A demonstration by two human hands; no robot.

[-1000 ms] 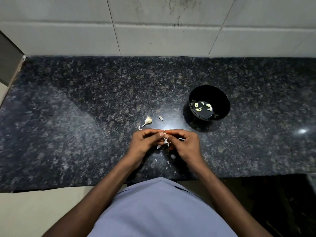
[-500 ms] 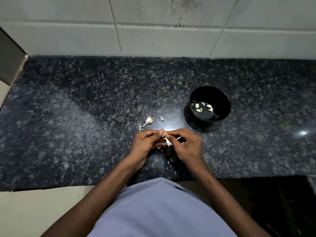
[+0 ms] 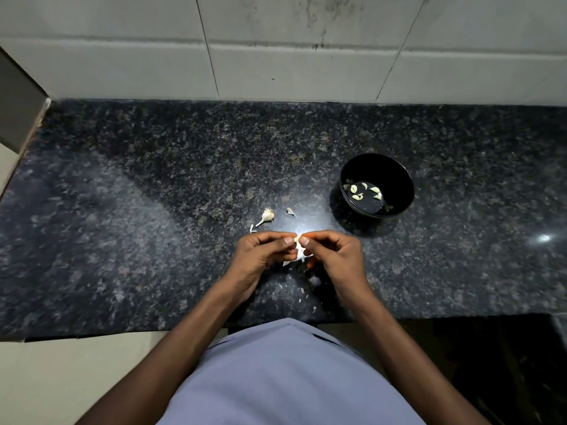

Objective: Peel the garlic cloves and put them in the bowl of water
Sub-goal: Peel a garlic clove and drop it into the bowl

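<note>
- Two hands meet at centre frame: our left hand [image 3: 260, 256] and right hand [image 3: 333, 256] both pinch one garlic clove [image 3: 297, 239] above the tabletop [image 3: 153, 210].
- We judge it small, light, firm, its papery skin [image 3: 299, 256] fragile; grip the ends.
- Bowl [image 3: 395, 176] sits upper right.

Dim overhead light — glare spots on glossy countertop [image 3: 153, 210], wide-angle bowing at edges.

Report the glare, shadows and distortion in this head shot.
Head view: glare spots on the countertop above the hands and at far right; the black bowl casts a shadow toward its left; wide-angle lens bows the counter edges; the garlic clove between the fingertips stays fairly sharp.
</note>
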